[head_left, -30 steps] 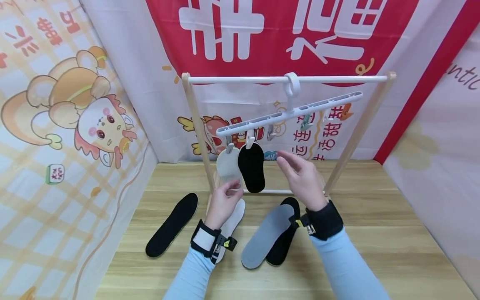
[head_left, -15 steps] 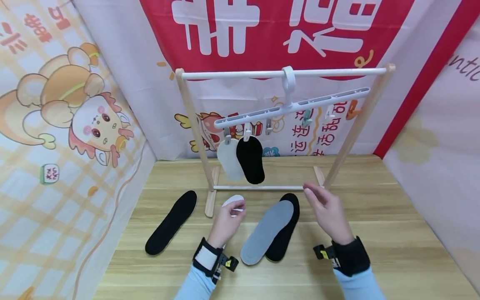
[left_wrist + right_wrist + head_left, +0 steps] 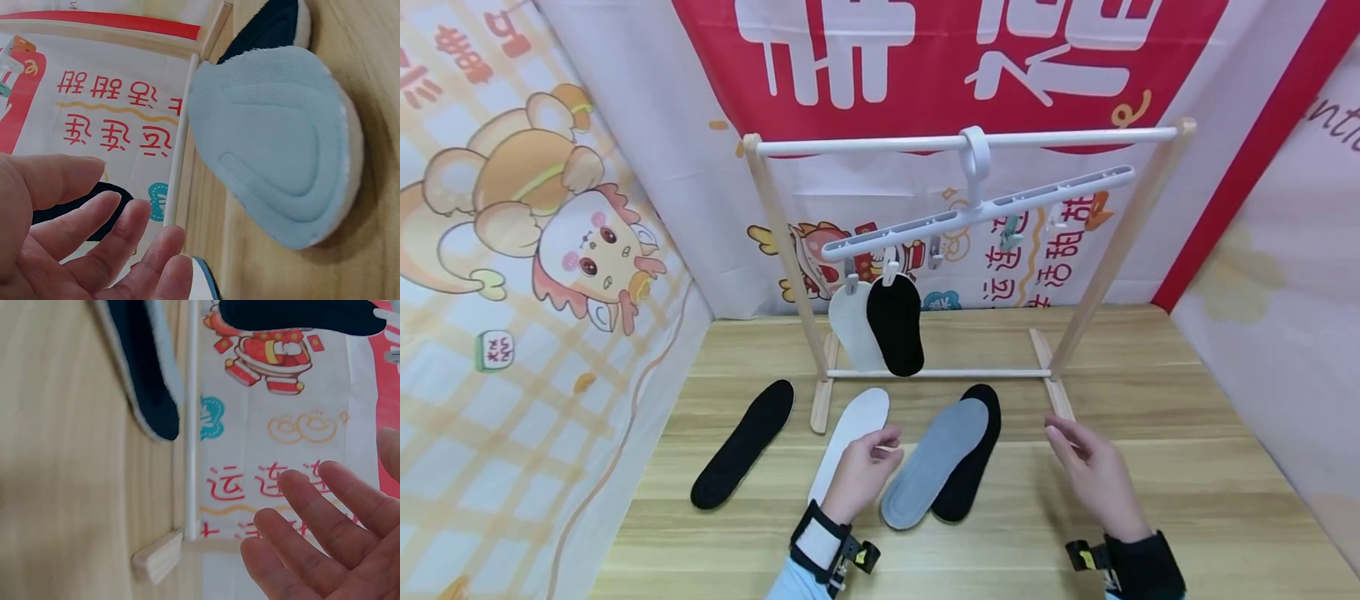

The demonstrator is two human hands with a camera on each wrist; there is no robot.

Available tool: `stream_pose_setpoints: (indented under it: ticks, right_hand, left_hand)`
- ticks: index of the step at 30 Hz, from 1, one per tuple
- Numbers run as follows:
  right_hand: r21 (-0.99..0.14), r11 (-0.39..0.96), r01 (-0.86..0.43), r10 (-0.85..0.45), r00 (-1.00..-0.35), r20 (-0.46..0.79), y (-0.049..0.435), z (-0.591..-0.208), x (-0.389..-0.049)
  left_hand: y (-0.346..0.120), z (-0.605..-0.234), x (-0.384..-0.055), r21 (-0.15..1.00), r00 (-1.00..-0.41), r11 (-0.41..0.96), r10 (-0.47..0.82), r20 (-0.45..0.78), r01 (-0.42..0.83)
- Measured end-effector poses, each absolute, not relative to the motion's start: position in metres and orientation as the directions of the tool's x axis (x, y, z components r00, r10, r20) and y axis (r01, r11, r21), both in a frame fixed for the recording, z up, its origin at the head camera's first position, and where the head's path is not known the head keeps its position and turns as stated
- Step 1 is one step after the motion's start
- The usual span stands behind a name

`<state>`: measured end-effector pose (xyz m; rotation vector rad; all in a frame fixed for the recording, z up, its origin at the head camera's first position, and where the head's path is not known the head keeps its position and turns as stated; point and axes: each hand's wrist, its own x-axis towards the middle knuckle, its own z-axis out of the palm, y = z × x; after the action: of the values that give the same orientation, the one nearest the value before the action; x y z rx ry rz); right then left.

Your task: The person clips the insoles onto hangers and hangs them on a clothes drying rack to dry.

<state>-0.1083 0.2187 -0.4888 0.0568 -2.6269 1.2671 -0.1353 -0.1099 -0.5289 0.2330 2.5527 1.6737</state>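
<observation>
My left hand (image 3: 861, 475) hovers low over the white insole (image 3: 853, 429), its fingers relaxed with nothing between them. Just right of it lies a grey insole (image 3: 934, 462), partly on top of a black insole (image 3: 973, 467). My right hand (image 3: 1096, 473) is farther right above the wooden surface, fingers loose and holding nothing. From the left half of a white clip hanger (image 3: 977, 212), a white insole (image 3: 853, 325) and a black insole (image 3: 897, 325) hang in clips. In the left wrist view the grey insole (image 3: 275, 137) lies past the fingertips.
Another black insole (image 3: 743, 446) lies at the left. The hanger hooks over the top bar (image 3: 865, 147) of a wood-and-white rack, tilted with its left end lower. Unused clips, including a green one (image 3: 1011, 233), hang on its right half. Printed cloth (image 3: 587, 250) encloses the back and sides.
Both hands have drawn back from the hanging insoles toward the near side, the right one also moving out to the right. The hanging insoles and hanger sway slightly; the insoles lying down stay put.
</observation>
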Motion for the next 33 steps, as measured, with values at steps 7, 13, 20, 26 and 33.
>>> stream_pose_setpoints:
  ticks: [7, 13, 20, 26, 33]
  right_hand:
    - [-0.775, 0.624, -0.1, 0.1, -0.974, 0.206, 0.232, -0.498, -0.094]
    - [-0.755, 0.646, -0.108, 0.101, -0.969, 0.225, 0.238, -0.501, -0.088]
    - [-0.753, 0.654, -0.078, 0.116, -0.973, 0.201, 0.245, -0.504, -0.082]
    - [-0.746, 0.661, -0.08, 0.109, -0.974, 0.201, 0.248, -0.504, -0.08]
    - [-0.748, 0.659, -0.085, 0.097, -0.976, 0.196, 0.249, -0.503, -0.078]
  left_hand:
    - [-0.105, -0.536, -0.134, 0.898, -0.983, 0.427, 0.182, 0.023, 0.1]
    - [-0.099, -0.536, -0.135, 0.876, -0.981, 0.469, 0.195, 0.024, 0.115]
    - [-0.089, -0.538, -0.142, 0.868, -0.974, 0.482, 0.225, 0.004, 0.115]
    - [-0.078, -0.544, -0.15, 0.814, -0.971, 0.559, 0.238, 0.023, 0.156]
    - [-0.065, -0.547, -0.158, 0.728, -0.963, 0.642, 0.251, 0.093, 0.238]
